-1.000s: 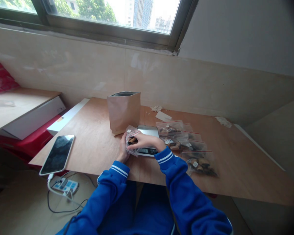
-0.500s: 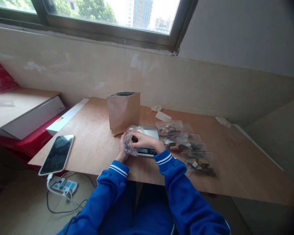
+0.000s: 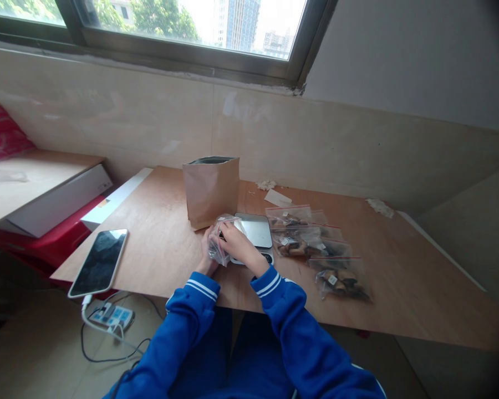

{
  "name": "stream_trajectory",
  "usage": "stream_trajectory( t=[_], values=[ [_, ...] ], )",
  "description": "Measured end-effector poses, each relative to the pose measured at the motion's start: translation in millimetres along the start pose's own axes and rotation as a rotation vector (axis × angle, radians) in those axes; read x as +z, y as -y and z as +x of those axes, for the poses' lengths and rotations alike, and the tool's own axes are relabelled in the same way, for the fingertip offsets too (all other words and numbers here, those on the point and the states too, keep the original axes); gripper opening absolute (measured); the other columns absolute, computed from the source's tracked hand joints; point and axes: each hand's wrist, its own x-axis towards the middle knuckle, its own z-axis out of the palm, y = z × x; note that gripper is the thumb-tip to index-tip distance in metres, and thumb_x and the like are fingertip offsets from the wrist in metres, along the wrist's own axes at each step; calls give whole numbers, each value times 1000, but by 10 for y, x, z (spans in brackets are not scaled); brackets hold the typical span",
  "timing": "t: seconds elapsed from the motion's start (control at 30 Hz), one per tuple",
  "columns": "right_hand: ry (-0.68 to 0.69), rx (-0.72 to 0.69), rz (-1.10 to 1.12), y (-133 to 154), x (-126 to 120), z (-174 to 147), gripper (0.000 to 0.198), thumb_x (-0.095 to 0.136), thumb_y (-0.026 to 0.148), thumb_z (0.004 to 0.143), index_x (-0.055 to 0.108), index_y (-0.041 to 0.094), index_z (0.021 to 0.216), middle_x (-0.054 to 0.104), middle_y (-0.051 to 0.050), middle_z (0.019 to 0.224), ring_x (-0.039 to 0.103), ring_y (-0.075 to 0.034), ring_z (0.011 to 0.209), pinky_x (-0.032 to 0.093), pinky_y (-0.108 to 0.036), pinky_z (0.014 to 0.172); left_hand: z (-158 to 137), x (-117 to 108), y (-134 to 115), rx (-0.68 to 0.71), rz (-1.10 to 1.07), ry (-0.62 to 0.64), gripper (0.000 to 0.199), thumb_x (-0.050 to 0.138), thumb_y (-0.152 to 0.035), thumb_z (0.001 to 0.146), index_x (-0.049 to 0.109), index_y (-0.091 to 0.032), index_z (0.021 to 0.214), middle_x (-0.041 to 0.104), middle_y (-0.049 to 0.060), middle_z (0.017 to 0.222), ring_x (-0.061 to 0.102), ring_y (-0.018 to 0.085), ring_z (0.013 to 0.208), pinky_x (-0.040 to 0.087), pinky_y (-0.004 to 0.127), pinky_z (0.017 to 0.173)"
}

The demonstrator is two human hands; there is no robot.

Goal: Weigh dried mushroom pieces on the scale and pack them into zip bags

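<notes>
A clear plastic bag [image 3: 218, 247] is held just above the table [image 3: 162, 255], in front of a brown paper bag [image 3: 212, 191] and at the left side of a kitchen scale [image 3: 260, 231]. The left hand [image 3: 207, 256] is cupped around its left side, the fingers largely hidden behind the film. The right hand [image 3: 237, 244] reaches in from the right, palm down, fingers bent together at the mouth; whether they pinch anything inside cannot be told. The mouth appears to face right, toward that hand — its red zip line runs roughly up and down — but the film is too crumpled to give a sure long axis. The paper bag stands upright, taller than wide, its open top pointing up. The scale's steel plate shows beyond the right hand, which hides part of the front panel. To the right, several zip bags [image 3: 299, 241] of brown pieces lie flat and overlapping, red-lined edges away from the person. A phone [image 3: 98, 263] lies at far left, long axis slanting, its cabled end nearest the person.
</notes>
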Motion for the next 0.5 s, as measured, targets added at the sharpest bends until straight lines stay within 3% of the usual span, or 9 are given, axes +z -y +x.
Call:
stream_trajectory(
  t=[0.2,0.37,0.5],
  values=[
    [-115,-70,38,32,-238,-22,10,54,25,94,57,19,101,58,-8,106,59,-20,93,50,-33,82,-71,42,-22,-18,-42,10,18,58,-28,84,68,-14,91,71,5,86,66,17,79,54,29,74],
    [-200,-123,267,-37,-381,-4,16,53,34,95,59,19,97,60,-4,97,59,-16,91,46,-28,81,-48,59,-30,-35,-86,44,22,60,-25,84,67,-13,101,71,7,93,65,16,80,51,25,72],
    [-363,-102,407,-75,-578,170,26,55,44,92,60,18,95,62,-3,93,59,-15,86,45,-25,76,-8,73,-40,-73,-122,51,26,59,-22,84,67,-12,106,71,7,96,63,12,72,48,21,61]
  ],
)
